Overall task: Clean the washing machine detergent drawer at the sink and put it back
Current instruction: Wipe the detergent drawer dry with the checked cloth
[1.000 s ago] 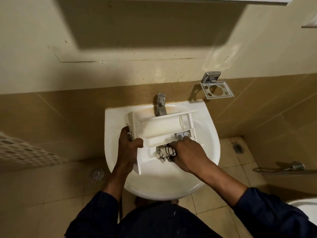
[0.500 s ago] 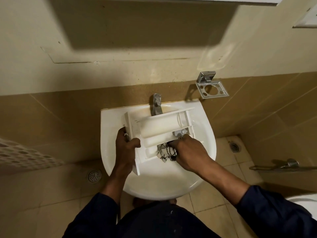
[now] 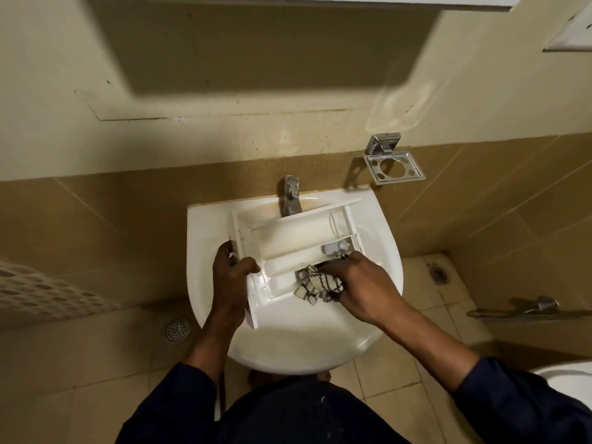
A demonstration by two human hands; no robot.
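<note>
The white detergent drawer (image 3: 298,238) was held over the sink (image 3: 205,251), just before the tap (image 3: 291,197), its front panel gripped by the left hand (image 3: 232,270), while a black-striped cloth (image 3: 317,283) was clutched and pressed into its nearest compartment by the right hand (image 3: 362,283).

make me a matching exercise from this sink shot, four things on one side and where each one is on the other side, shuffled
Things
1. detergent drawer
2. patterned cloth
3. faucet
4. metal tumbler holder

Places
a. mounted on the wall, up and right of the sink
b. gripped at its front panel by the left hand, over the sink
c. on the sink's back rim, behind the drawer
d. held in the drawer's near compartment by the right hand

Pairs: 1-b, 2-d, 3-c, 4-a
</note>
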